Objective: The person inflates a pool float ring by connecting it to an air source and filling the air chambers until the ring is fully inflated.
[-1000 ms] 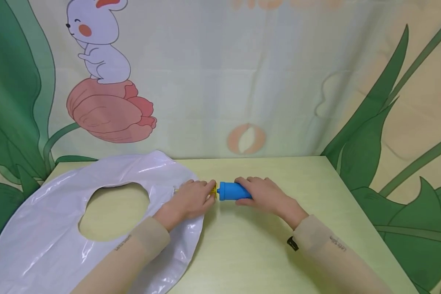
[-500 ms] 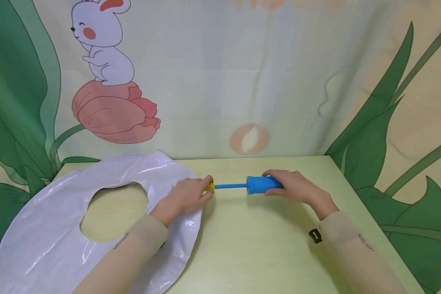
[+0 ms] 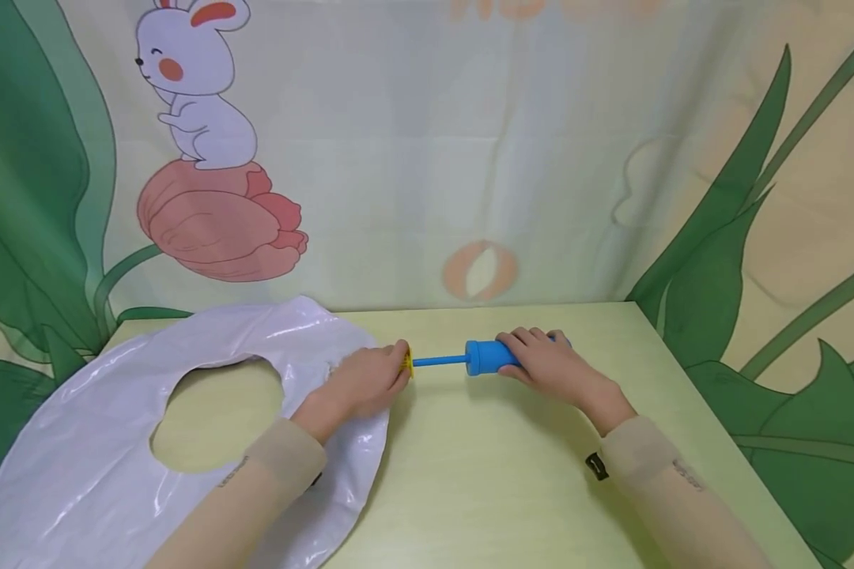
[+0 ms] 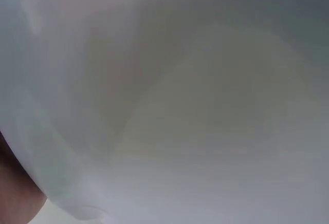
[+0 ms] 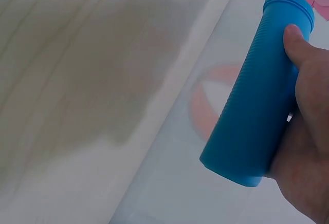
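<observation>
A blue hand pump (image 3: 489, 358) lies crosswise over the table, its slim rod (image 3: 441, 360) drawn out to the left. My right hand (image 3: 551, 365) is wrapped around the barrel; in the right wrist view the thumb (image 5: 297, 41) lies along the ribbed blue barrel (image 5: 257, 95). At the rod's far end, my left hand (image 3: 366, 379) grips the yellow end piece (image 3: 409, 363), over the edge of a white inflatable ring (image 3: 313, 324). That ring looks soft and wrinkled. Its pale plastic (image 4: 205, 131) fills the left wrist view, blurred; the joint under my left fingers is hidden.
The light yellow-green table (image 3: 512, 490) carries the ring on its left side. Behind it hangs a cloth backdrop (image 3: 398, 197) printed with a rabbit, flowers and leaves, reaching down to the table's rear edge.
My right hand moved right with the barrel, pulling the rod out, then came back slightly left. My left hand stayed near the ring's edge with the yellow end piece.
</observation>
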Demonstrator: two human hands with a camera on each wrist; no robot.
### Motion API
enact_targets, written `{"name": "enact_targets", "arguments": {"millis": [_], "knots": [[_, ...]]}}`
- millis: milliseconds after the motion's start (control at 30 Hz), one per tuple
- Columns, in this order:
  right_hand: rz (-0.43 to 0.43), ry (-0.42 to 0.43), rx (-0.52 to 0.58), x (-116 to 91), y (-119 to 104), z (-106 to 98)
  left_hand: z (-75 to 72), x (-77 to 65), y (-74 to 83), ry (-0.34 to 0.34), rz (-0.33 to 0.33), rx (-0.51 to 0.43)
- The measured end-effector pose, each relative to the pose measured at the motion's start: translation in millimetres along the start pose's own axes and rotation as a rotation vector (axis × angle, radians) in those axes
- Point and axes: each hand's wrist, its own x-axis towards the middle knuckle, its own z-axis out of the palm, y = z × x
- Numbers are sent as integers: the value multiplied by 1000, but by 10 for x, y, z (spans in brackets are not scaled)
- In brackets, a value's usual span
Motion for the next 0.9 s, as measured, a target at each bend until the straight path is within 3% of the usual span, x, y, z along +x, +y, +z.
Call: {"name": "enact_targets", "arguments": {"millis": [233, 500, 733, 900], "knots": [[-79, 52, -9, 180, -303, -17, -9, 43, 73, 17, -5, 55], [-104, -7, 40, 320, -570, -40, -14, 0, 105, 9, -31, 48], [-73, 15, 42, 271, -563, 12, -4, -35, 28, 11, -20, 15], [-31, 21, 59, 138, -427, -49, -61, -80, -39, 5, 6, -15]]}}
